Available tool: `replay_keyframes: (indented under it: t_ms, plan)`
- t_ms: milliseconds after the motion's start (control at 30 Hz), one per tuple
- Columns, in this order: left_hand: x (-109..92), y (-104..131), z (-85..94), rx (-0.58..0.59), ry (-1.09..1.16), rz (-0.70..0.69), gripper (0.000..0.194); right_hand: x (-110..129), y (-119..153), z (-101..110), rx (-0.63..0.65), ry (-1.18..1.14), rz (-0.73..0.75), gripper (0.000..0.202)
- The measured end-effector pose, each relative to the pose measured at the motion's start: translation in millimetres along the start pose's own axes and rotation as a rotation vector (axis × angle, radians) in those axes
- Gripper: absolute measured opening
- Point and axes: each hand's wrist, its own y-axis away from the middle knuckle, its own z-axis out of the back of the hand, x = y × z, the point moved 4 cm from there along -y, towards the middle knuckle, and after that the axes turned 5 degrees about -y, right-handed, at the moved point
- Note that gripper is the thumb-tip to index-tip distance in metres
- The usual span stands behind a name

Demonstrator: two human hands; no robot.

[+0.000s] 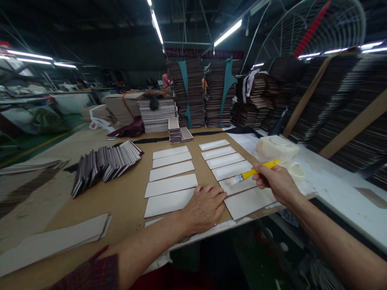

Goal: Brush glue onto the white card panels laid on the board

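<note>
Brush: the yellow-handled, pale-bristled flat brush (250, 172) lies low and tilted, bristles at the fifth white rectangular strip (237, 189) of the right column.
Right hand: the right hand (276, 179) pinches the handle between thumb and fingers.
Left hand: the left hand (205, 207) lies palm down between columns, fingers close together, slightly bent; contact with the brushed strip cannot be confirmed.
Stroke: lengthwise passes at light pressure advisable, coating carried evenly to every border.
Strip edges: right-column neighbours lie close; overrun likely if the stroke runs wide.
Table edge: the nearest strip (249, 202) sits by the front rim; overhang judged a risk.
Open room: bare brown board (127, 201) left of the left column; the cream plastic container (275, 149) limits rightward travel.
</note>
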Motion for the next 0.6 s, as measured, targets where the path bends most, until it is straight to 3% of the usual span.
replay_keyframes:
  t_ms: [333,600]
  plan:
    - [-1,1,0.3,-0.005,0.018,0.023,0.032,-12,-5,-6,0.015,0.032,0.006,0.023]
    - [-1,0,1.1,-0.007,0.029,0.018,0.034,-12,-11,-11,0.036,0.19,0.024,0.022]
